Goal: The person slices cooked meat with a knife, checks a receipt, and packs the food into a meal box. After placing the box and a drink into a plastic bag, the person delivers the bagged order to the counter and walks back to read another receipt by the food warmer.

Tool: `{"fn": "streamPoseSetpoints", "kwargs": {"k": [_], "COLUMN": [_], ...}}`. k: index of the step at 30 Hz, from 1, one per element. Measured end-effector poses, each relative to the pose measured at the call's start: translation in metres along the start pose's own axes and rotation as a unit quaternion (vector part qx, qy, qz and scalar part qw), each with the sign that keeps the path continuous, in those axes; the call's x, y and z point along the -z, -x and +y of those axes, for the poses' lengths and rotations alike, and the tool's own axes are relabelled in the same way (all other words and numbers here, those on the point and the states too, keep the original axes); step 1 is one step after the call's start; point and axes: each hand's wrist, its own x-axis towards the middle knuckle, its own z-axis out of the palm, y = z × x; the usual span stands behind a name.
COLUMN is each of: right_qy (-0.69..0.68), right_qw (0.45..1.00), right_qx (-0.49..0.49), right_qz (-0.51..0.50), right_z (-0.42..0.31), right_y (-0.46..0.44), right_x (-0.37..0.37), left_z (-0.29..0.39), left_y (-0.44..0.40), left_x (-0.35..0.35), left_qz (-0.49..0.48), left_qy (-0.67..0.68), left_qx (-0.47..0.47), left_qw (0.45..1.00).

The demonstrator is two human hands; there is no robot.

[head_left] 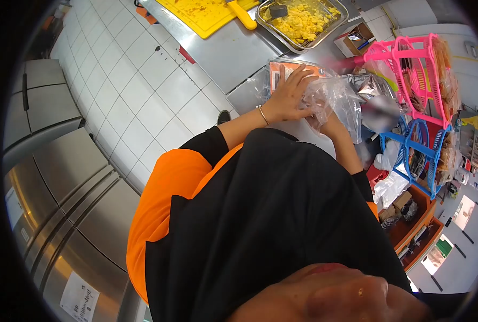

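My left hand (289,99), with a bracelet at the wrist, lies with fingers outstretched over a flat plastic-wrapped pack (275,72) with orange print. Its thumb reaches to the edge of a clear plastic bag (338,96). Close by on the right, my right hand (331,124) is closed on the crumpled bag, whose film partly covers its fingers. A silvery foil packet (372,86) lies just beyond the bag.
A steel tray (340,27) of yellow chopped food stands on the steel counter (217,59). Beside it are a yellow cutting board (204,27) and a yellow-handled knife (242,15). Pink (413,53) and blue (410,142) racks stand right; steel refrigerators (72,188) stand left.
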Motion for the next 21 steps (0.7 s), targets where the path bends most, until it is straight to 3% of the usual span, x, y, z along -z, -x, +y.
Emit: {"fn": "streamPoseSetpoints", "kwargs": {"k": [2, 4, 6, 8, 12, 13, 14, 15, 16, 17, 19, 21], "right_qy": [-0.008, -0.155, 0.042, 0.039, -0.125, -0.26, -0.384, -0.383, -0.293, -0.183, -0.136, -0.04], "right_qw": [1.0, 0.981, 0.988, 0.954, 0.956, 0.954, 0.918, 0.918, 0.91, 0.831, 0.758, 0.928], "right_qx": [0.02, -0.1, -0.147, -0.297, -0.246, -0.149, -0.046, -0.05, -0.294, -0.517, -0.583, -0.343], "right_qz": [0.005, 0.057, 0.022, -0.015, -0.099, -0.005, 0.09, 0.094, 0.005, -0.086, -0.26, -0.138], "right_z": [-0.006, -0.011, 0.024, -0.013, -0.09, -0.094, -0.093, -0.078, -0.056, -0.042, -0.02, 0.04], "right_y": [0.003, 0.008, 0.029, 0.046, 0.04, 0.052, 0.063, 0.074, 0.084, 0.09, 0.087, 0.127], "right_x": [0.009, 0.027, 0.035, 0.07, 0.159, 0.175, 0.184, 0.19, 0.194, 0.19, 0.129, 0.037], "left_z": [-0.008, -0.006, -0.005, -0.005, -0.007, -0.008, -0.008, -0.007, -0.005, -0.002, 0.0, 0.0], "left_y": [0.003, 0.002, 0.001, 0.002, -0.002, -0.002, -0.001, -0.001, -0.002, -0.003, -0.008, -0.012], "left_x": [-0.006, -0.007, -0.007, -0.013, -0.03, -0.033, -0.034, -0.036, -0.037, -0.037, -0.037, -0.038], "left_qz": [-0.013, -0.028, -0.041, -0.045, -0.029, -0.026, -0.023, -0.02, -0.024, -0.035, -0.039, -0.037], "left_qy": [-0.009, -0.029, -0.049, -0.113, -0.119, -0.135, -0.151, -0.148, -0.146, -0.173, -0.2, -0.199], "left_qx": [-0.013, -0.011, -0.009, -0.036, -0.028, -0.027, -0.025, -0.025, -0.03, -0.014, 0.001, 0.011], "left_qw": [1.0, 0.999, 0.998, 0.992, 0.992, 0.99, 0.988, 0.988, 0.988, 0.984, 0.979, 0.979]}}
